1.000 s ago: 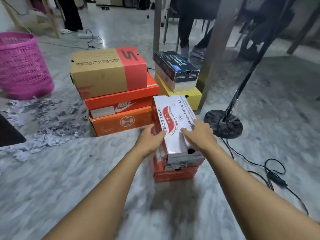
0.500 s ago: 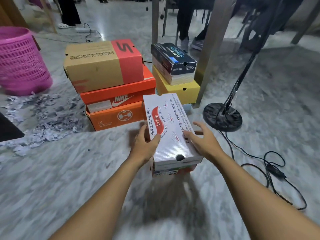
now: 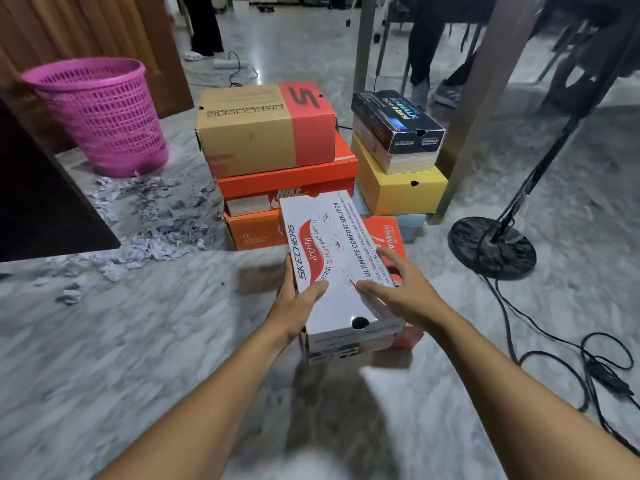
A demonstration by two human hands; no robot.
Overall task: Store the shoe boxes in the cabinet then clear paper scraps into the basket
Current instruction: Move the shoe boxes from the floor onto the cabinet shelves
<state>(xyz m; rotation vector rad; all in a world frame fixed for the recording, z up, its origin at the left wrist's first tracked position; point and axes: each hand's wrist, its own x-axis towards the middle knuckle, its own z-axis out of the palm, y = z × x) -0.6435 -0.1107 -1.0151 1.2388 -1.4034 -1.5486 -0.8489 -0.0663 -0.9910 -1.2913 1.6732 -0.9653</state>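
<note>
A white Skechers ArchFit shoe box [image 3: 332,258] is lifted and tilted above a red box [image 3: 388,233] on the marble floor. My left hand [image 3: 298,306] grips its left side with the thumb on the lid. My right hand [image 3: 401,296] holds its right side with the fingers spread. Behind stands a stack: a tan and red Skechers box [image 3: 263,129], an orange Nike box [image 3: 287,181] and another orange box [image 3: 252,233]. To the right, a black box [image 3: 394,126] tops a yellow box [image 3: 398,188]. Paper scraps [image 3: 152,216] lie by the pink basket [image 3: 104,112].
A dark furniture panel [image 3: 41,202] fills the left edge, with a wooden door [image 3: 86,26] behind the basket. A metal table leg [image 3: 474,109] rises right of the boxes. A black stand base [image 3: 491,247] and trailing cables [image 3: 571,358] lie on the right. People's legs show at the back.
The white box has come up off the red box and shifted left, uncovering the red lid. My view has swung left, bringing the basket and wooden door closer in.
</note>
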